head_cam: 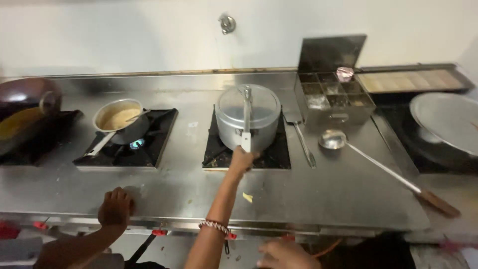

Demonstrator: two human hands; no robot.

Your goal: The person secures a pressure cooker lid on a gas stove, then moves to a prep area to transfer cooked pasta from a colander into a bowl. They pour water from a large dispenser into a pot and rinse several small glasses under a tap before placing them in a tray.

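My right hand [241, 160] reaches forward and grips the end of the long handle of a silver pressure cooker [249, 112], which stands with its lid on over the middle burner [271, 154]. A beaded band circles that wrist. My left hand [115, 206] rests fingers-down on the front edge of the steel counter [323, 194], holding nothing. A third hand [286, 255] shows at the bottom edge; I cannot tell whose it is.
A saucepan [119, 119] of beige liquid sits over a lit blue flame on the left burner. A dark wok [25, 102] is at far left. A steel spice box [333, 97], a spatula [301, 137], a long ladle [334, 139] and a big pan [448, 122] lie right.
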